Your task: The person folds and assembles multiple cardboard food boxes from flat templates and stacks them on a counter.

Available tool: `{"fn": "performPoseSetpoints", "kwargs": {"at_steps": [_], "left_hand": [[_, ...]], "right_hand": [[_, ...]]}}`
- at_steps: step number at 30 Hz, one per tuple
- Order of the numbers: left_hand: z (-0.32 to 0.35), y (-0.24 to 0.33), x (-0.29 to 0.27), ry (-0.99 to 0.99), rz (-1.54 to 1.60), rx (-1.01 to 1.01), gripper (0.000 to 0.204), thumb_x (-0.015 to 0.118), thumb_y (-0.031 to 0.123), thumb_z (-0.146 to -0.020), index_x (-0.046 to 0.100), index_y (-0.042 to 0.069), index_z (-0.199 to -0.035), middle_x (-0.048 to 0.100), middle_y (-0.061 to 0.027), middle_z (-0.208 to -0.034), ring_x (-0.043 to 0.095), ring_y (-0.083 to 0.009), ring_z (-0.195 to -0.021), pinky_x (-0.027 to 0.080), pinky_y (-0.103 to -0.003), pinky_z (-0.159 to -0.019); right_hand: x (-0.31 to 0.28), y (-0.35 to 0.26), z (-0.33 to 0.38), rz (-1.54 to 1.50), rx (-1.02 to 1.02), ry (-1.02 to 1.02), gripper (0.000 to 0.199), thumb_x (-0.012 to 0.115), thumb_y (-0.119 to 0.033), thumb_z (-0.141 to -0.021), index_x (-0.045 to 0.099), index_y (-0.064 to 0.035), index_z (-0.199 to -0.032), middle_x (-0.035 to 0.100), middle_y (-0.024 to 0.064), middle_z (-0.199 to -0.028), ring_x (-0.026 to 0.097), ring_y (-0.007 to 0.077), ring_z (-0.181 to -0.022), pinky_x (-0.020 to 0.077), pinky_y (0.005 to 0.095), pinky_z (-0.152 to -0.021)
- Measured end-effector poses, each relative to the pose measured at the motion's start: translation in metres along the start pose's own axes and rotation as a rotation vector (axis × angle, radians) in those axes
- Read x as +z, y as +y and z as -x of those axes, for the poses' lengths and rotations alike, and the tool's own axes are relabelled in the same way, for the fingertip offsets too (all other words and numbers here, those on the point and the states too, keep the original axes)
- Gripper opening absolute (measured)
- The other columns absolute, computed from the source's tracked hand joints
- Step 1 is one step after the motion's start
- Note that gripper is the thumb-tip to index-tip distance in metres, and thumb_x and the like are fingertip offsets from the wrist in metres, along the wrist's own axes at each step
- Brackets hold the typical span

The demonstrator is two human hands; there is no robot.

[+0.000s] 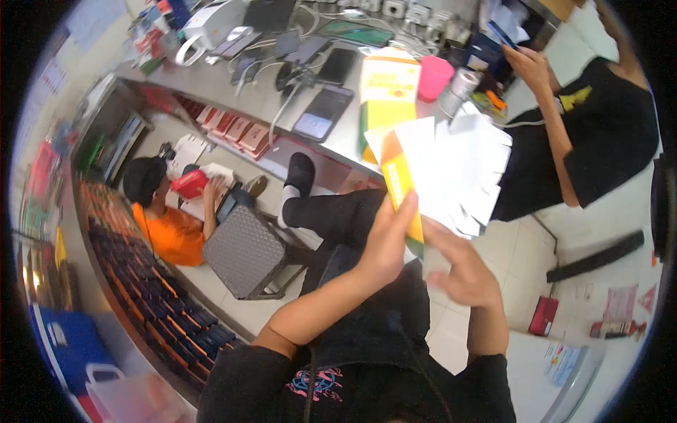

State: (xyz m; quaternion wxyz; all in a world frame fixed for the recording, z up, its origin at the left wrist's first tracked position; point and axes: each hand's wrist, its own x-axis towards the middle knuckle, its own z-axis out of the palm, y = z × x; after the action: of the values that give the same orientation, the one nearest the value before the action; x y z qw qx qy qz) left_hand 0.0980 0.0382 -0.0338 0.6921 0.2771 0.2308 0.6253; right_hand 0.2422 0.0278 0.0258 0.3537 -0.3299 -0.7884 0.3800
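My left hand (386, 243) is closed on a yellow, green and white folding carton (399, 176), pinching it between thumb and fingers above my lap. A white flap stands out at its upper end. My right hand (465, 264) is beside the carton's lower end, fingers apart and partly blurred; whether it touches the carton is unclear. Just beyond lies a fanned pile of white paperboard pieces (465, 169) at the counter's edge. Another yellow and green carton (390, 81) is on the counter behind the one I hold.
The metal counter (282, 113) carries several phones (323, 113), cables, a pink cup (435, 77) and a paper roll (462, 83). A person in black (599, 134) holds a phone at right. A person in orange (173, 229) sits low at left, near a grey stool (245, 247).
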Motion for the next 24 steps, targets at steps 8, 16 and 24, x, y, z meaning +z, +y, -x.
{"fn": "performPoseSetpoints", "kwargs": {"at_steps": [8,16,24], "left_hand": [[0.008,0.018,-0.003,0.388,-0.399,0.47,0.064,0.061,0.034,-0.099,0.041,-0.003,-0.148,0.054,-0.0168,-0.14,0.046,-0.0335,-0.134,0.017,-0.04,-0.122],[0.004,0.043,-0.009,0.018,-1.057,0.953,0.026,0.077,0.015,-0.076,0.064,0.004,-0.096,0.06,-0.0143,-0.091,0.058,-0.0351,-0.088,0.043,-0.046,-0.083],[0.005,0.048,0.005,-0.312,-1.15,0.959,0.016,0.06,0.021,-0.091,0.057,0.006,-0.084,0.046,-0.0113,-0.079,0.048,-0.0318,-0.078,0.038,-0.045,-0.077]], "right_hand": [[0.013,0.023,0.012,0.471,-0.467,0.217,0.021,0.06,0.009,-0.084,0.066,0.0069,-0.104,0.069,0.0209,-0.101,0.066,0.0382,-0.095,0.0515,0.0456,-0.089],[0.01,0.0,0.015,0.475,-0.442,0.414,0.015,0.058,0.009,-0.087,0.063,0.0076,-0.101,0.066,0.017,-0.092,0.06,0.0293,-0.083,0.0481,0.0378,-0.079],[0.009,0.01,0.028,0.484,-0.329,0.43,0.007,0.059,0.004,-0.092,0.054,0.0035,-0.097,0.053,0.0097,-0.088,0.05,0.0223,-0.081,0.0414,0.0334,-0.073]]}}
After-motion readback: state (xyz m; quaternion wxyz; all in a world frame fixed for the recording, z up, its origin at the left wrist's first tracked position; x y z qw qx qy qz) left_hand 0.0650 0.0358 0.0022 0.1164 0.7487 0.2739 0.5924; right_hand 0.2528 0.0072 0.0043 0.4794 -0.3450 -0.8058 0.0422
